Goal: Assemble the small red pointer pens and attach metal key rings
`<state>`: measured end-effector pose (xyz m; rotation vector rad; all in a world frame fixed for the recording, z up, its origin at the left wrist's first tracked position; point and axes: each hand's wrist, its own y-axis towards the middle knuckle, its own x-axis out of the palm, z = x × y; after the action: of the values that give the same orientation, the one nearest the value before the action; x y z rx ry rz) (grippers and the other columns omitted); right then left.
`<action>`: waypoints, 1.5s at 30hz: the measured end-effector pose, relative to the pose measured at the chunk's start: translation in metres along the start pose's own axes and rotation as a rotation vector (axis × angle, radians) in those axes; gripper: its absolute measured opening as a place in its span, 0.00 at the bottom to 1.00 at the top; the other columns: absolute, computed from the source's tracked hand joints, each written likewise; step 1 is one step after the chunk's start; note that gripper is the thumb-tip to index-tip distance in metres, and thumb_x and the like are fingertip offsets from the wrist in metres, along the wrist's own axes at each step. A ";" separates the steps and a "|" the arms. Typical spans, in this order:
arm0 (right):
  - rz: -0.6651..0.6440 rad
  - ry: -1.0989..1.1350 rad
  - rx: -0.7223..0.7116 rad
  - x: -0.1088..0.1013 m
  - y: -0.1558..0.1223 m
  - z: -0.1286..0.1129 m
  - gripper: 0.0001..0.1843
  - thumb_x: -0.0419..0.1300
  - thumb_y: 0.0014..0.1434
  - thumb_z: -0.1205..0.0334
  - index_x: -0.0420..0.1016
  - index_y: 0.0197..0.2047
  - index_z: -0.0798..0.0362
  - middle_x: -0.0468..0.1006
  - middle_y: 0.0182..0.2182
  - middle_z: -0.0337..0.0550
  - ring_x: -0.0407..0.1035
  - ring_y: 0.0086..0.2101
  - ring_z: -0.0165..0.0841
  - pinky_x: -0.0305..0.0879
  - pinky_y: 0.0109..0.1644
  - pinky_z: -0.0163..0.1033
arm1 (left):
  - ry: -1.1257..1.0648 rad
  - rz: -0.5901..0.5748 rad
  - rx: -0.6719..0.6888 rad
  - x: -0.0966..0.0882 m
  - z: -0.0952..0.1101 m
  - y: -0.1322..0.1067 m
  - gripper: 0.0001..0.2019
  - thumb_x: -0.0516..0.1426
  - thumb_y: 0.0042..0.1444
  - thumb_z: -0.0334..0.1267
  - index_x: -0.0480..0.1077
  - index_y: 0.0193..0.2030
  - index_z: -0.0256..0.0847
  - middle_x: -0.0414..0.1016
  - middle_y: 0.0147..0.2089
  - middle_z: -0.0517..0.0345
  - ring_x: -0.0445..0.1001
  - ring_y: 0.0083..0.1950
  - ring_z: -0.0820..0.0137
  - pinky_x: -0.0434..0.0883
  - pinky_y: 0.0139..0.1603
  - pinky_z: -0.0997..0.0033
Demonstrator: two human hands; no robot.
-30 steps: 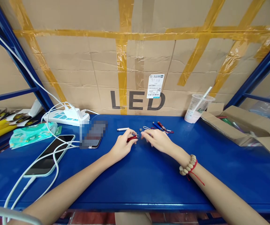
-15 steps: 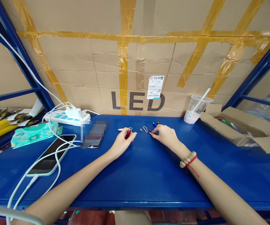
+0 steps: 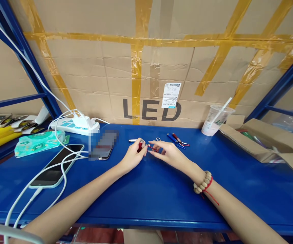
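My left hand [image 3: 133, 156] is closed around a small red metal tube [image 3: 139, 146], held upright just above the blue shelf [image 3: 146, 193]. My right hand [image 3: 169, 154] pinches a small red clip piece [image 3: 152, 148] and holds it against the tube. A silver tube [image 3: 133, 140] lies just behind my left hand. A small metal clasp [image 3: 158, 139] lies behind my fingers. To the right, a blue tube [image 3: 173, 139] and a dark red tube [image 3: 178, 139] lie side by side. My right wrist carries a bead bracelet with a red string [image 3: 203, 181].
A phone [image 3: 56, 165] on a white cable lies at left, beside a blurred device [image 3: 103, 145], a wipes pack [image 3: 39, 143] and a power strip [image 3: 75, 125]. A plastic cup with a straw [image 3: 215, 119] and an open cardboard box [image 3: 266, 140] stand at right. A taped cardboard wall [image 3: 146, 67] closes the back.
My right hand reached back to the parts by the clasp, took the small red clip piece and brought it to the red tube in my left hand.
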<state>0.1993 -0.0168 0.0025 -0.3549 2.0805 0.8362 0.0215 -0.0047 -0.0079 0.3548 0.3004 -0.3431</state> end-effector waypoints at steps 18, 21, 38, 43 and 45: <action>0.077 -0.064 -0.046 -0.003 0.002 -0.004 0.13 0.48 0.63 0.62 0.72 0.36 0.56 0.67 0.26 0.41 0.62 0.28 0.29 0.59 0.35 0.34 | 0.056 -0.014 -0.002 0.000 0.006 -0.005 0.12 0.46 0.59 0.45 0.52 0.29 0.41 0.59 0.26 0.65 0.58 0.28 0.75 0.59 0.31 0.74; 0.240 -0.082 0.016 -0.006 0.002 -0.005 0.14 0.47 0.64 0.61 0.73 0.39 0.55 0.68 0.26 0.41 0.63 0.28 0.29 0.60 0.34 0.34 | 0.128 -0.007 -0.003 -0.001 0.007 -0.006 0.11 0.40 0.62 0.45 0.54 0.34 0.42 0.61 0.28 0.64 0.58 0.27 0.75 0.59 0.32 0.73; 0.288 -0.025 0.007 0.010 -0.003 -0.017 0.17 0.44 0.65 0.59 0.69 0.50 0.52 0.72 0.35 0.46 0.68 0.37 0.33 0.66 0.42 0.37 | 0.202 -0.069 0.154 0.004 0.000 -0.005 0.05 0.44 0.61 0.39 0.57 0.36 0.42 0.65 0.27 0.64 0.65 0.28 0.74 0.62 0.33 0.75; 0.282 -0.030 0.020 0.009 -0.002 -0.016 0.17 0.45 0.65 0.59 0.70 0.49 0.53 0.71 0.34 0.46 0.67 0.35 0.33 0.65 0.41 0.37 | 0.195 0.010 0.131 0.004 0.004 -0.006 0.06 0.43 0.62 0.39 0.57 0.39 0.42 0.64 0.25 0.66 0.64 0.26 0.76 0.62 0.31 0.77; 0.254 -0.020 0.016 0.007 -0.001 -0.014 0.17 0.45 0.64 0.60 0.69 0.50 0.53 0.72 0.36 0.46 0.67 0.37 0.33 0.65 0.43 0.38 | 0.220 0.030 0.119 0.002 0.006 -0.006 0.06 0.44 0.61 0.39 0.57 0.39 0.42 0.64 0.25 0.66 0.64 0.27 0.75 0.62 0.32 0.77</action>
<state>0.1875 -0.0269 0.0022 -0.0728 2.1409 0.9661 0.0225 -0.0123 -0.0052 0.5152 0.4906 -0.2940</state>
